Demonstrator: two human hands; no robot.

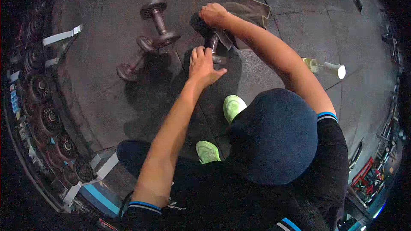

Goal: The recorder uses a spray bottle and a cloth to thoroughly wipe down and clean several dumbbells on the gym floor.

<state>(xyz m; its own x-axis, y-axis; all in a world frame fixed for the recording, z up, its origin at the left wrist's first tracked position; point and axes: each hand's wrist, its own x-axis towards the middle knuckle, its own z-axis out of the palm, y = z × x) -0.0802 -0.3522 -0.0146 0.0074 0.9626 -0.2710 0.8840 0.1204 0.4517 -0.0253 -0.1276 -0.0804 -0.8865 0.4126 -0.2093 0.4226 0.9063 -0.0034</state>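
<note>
A metal dumbbell [214, 43] lies on the dark rubber floor in front of me. My left hand [203, 65] has its fingers hooked over the near head, the thumb held apart. At the far end, my right hand [213, 14] is closed on a grey-brown towel [247, 9]. Part of this towel drapes beside the dumbbell's handle; the rest spreads over the floor to the right. The hand and the cloth hide much of the far head. To the left are two more dumbbells: one [159, 22] farther off, another [136, 62] nearer, their heads close together or touching.
A bottle [334, 70] with a pale end lies at the right. My light green shoes [234, 107] and bent right knee [277, 138] are below my arms. Along the left edge runs a rack [107, 165] with many round-headed dumbbells [51, 117]. Red equipment [366, 175] stands at lower right.
</note>
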